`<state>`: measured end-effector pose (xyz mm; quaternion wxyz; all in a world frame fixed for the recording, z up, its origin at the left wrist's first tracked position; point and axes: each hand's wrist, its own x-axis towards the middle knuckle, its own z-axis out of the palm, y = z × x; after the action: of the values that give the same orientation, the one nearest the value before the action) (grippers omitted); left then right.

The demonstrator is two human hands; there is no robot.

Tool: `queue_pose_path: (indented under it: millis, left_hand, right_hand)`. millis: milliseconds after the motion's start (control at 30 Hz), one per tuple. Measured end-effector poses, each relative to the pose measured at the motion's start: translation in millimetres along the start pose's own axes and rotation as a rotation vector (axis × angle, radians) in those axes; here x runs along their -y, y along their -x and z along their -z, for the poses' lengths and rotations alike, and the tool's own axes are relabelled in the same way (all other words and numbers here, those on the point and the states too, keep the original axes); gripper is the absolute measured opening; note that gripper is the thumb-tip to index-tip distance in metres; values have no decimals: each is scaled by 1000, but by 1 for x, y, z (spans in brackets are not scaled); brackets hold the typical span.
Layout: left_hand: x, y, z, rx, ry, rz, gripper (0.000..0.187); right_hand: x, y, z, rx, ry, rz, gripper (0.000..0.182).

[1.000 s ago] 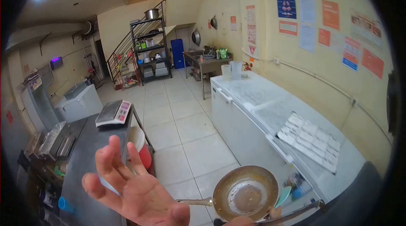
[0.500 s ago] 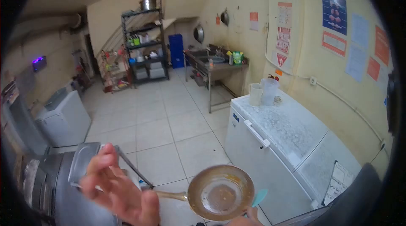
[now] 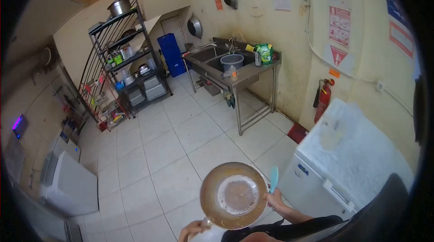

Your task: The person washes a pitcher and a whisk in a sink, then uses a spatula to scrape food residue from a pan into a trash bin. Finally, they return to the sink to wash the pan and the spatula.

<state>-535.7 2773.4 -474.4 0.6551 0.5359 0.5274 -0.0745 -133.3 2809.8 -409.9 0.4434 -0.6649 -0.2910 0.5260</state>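
A worn frying pan (image 3: 241, 195), brown-stained inside with a pale centre, is held up over the floor at the bottom middle. My left hand (image 3: 192, 230) is closed at its handle, to the lower left. On the opposite side, my right hand (image 3: 273, 198) grips the pan's rim. A turquoise spatula (image 3: 274, 178) sticks up from the same hand, its blade above the fingers. The spatula's handle is mostly hidden by the hand and pan.
Ahead stands a metal sink table (image 3: 253, 72) with a grey basin (image 3: 232, 61). A white chest freezer (image 3: 357, 147) is close on the right, a fire extinguisher (image 3: 323, 99) behind it. Shelving (image 3: 124, 56) and blue crates (image 3: 172, 54) stand farther back; a white appliance (image 3: 74, 183) is at left.
My left hand, raised with fingers apart before, has come down and closed at the pan's handle. The pan has turned, its handle now toward the lower left. The view has shifted nearer the sink.
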Motion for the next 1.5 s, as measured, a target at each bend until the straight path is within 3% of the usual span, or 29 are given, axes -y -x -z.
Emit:
queue_pose_path:
  millis: [33, 133, 267, 333, 400, 500, 567, 600, 667, 800, 867, 1000, 1067, 1133, 1267, 1300, 1367, 1400, 1467, 1500]
  left_hand:
    - [-23, -4, 35, 47, 184, 10, 55]
    - [-92, -27, 146, -58, 438, 40, 53]
    - [-151, -86, 308, -215, 572, 52, 50]
    - [-183, -120, 389, -270, 603, 41, 49]
    - [-223, -150, 477, -287, 615, 43, 48]
    - [-292, -202, 608, -317, 629, 36, 46]
    - [-336, -251, 695, -332, 628, 24, 45]
    - [-356, -277, 737, -334, 628, 14, 45]
    - [-394, -329, 813, -341, 642, -1, 43]
    - [-478, -432, 978, -392, 607, -49, 41]
    - [-526, -469, 1049, -399, 608, -55, 40]
    - [-616, -556, 1191, -345, 582, -95, 38]
    - [-660, -618, 1258, -285, 542, -102, 38]
    - [-697, -685, 1322, -245, 541, -240, 36]
    - [-773, -849, 1434, -198, 297, -223, 34]
    - [-792, -893, 1468, -72, 236, -228, 35]
    - [-827, -971, 1513, -31, 105, -236, 29]
    - [-839, -1013, 1529, -6, -1, -237, 24]
    - [-837, -1112, 1564, 83, -198, -154, 19]
    - [-834, -1148, 1577, 143, -380, -87, 18]
  right_hand:
    - [29, -42, -32, 76, 39, -28, 55]
    - [114, -184, -134, 212, 119, 21, 52]
    - [177, -376, -278, 320, 223, 144, 48]
    - [195, -468, -344, 305, 109, 104, 48]
    - [217, -549, -373, 278, 30, 25, 49]
    - [290, -678, -429, 399, -193, 94, 48]
    - [346, -748, -452, 346, -213, 62, 23]
    - [366, -792, -473, 343, -226, 78, 23]
    - [406, -882, -499, 313, -336, 123, 47]
    - [479, -1083, -573, 239, -496, 245, 47]
    - [525, -1129, -583, 230, -711, 167, 47]
    - [557, -1230, -592, 54, -312, 246, 47]
    - [572, -1294, -595, -60, -312, 320, 43]
    - [573, -1362, -595, -335, -503, 126, 37]
    - [611, -1503, -563, -640, -698, 314, 26]
    - [629, -1542, -559, -708, -589, 383, 26]
    - [657, -1617, -558, -896, -237, 514, 26]
    - [662, -1674, -557, -966, -47, 466, 31]
    - [709, -1752, -571, -917, 359, 591, 31]
    - [729, -1794, -579, -835, 544, 469, 29]
